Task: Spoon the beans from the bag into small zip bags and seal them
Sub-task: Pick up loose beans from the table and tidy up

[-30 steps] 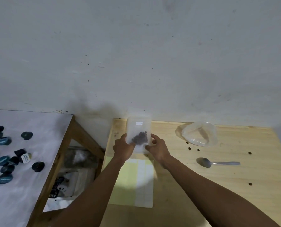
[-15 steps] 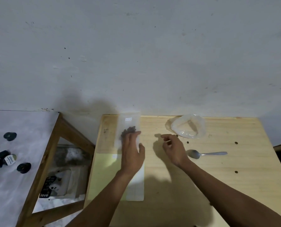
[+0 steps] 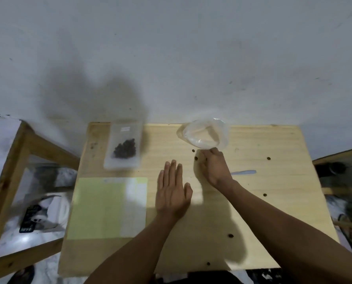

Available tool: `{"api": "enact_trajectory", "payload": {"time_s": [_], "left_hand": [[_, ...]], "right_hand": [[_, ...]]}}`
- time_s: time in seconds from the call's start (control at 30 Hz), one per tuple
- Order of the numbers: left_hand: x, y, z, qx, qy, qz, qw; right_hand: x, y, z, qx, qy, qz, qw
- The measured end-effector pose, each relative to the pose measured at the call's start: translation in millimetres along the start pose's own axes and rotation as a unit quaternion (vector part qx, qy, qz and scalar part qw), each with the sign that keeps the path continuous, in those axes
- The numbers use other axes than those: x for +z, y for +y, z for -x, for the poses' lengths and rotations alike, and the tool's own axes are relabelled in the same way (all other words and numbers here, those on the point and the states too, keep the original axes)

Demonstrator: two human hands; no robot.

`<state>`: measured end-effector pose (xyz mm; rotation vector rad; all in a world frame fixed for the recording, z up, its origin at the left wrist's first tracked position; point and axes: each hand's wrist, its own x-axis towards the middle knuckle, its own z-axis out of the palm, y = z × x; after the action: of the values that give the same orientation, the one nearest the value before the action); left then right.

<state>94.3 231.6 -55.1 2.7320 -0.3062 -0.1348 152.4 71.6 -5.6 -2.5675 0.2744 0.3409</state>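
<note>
A small zip bag (image 3: 123, 147) holding a clump of dark beans lies flat at the back left of the wooden table (image 3: 273, 212). The big clear bag (image 3: 204, 134) stands at the back middle, looking nearly empty. My left hand (image 3: 172, 192) hovers flat with fingers apart over the table's middle, holding nothing. My right hand (image 3: 213, 163) is curled just below the clear bag, fingertips pinched near a loose bean (image 3: 196, 158); whether it holds one I cannot tell. A metal spoon (image 3: 243, 172) lies right of that hand, its bowl hidden by my wrist.
A stack of flat, unfilled zip bags on yellow-green paper (image 3: 107, 208) lies at the front left. Several loose beans are scattered over the table, such as one bean (image 3: 268, 158) at the right. A wooden frame (image 3: 11, 177) stands left of the table.
Both hands let go of the filled zip bag, which now lies flat at the back left. My left hand drew back to the middle; my right hand moved right, below the clear bag.
</note>
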Motion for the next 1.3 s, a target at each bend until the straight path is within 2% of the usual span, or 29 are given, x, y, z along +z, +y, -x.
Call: {"api": "enact_trajectory", "payload": {"time_s": [0.2, 0.63, 0.77, 0.87, 1.0, 1.07, 1.1, 1.2, 1.23, 1.3], "left_hand": [[5, 2, 0, 0.012, 0.045, -0.009, 0.999], [6, 3, 1, 0.018, 0.093, -0.009, 0.995], [6, 2, 0, 0.02, 0.1, -0.013, 0.995], [7, 2, 0, 0.025, 0.112, -0.014, 0.993], [7, 3, 0, 0.021, 0.106, -0.017, 0.994], [7, 3, 1, 0.02, 0.106, -0.016, 0.994], [7, 3, 1, 0.019, 0.106, -0.015, 0.994], [7, 3, 1, 0.014, 0.097, -0.012, 0.995], [6, 3, 1, 0.012, 0.093, -0.013, 0.995], [6, 3, 0, 0.011, 0.089, -0.015, 0.996]], "right_hand": [[19, -6, -11, -0.016, 0.003, -0.027, 0.999], [9, -9, -17, -0.176, 0.019, 0.086, 0.98], [10, -11, -21, -0.145, -0.001, 0.063, 0.987], [7, -9, -16, -0.049, 0.009, -0.099, 0.994], [-1, -5, 2, 0.046, 0.032, -0.244, 0.968], [-6, -6, 6, 0.107, 0.035, -0.342, 0.933], [-8, -7, 5, 0.143, 0.021, -0.415, 0.898], [-23, -18, 7, 0.216, -0.05, -0.654, 0.723], [-27, -20, 8, 0.227, -0.066, -0.691, 0.684], [-32, -22, 8, 0.229, -0.087, -0.706, 0.664]]}}
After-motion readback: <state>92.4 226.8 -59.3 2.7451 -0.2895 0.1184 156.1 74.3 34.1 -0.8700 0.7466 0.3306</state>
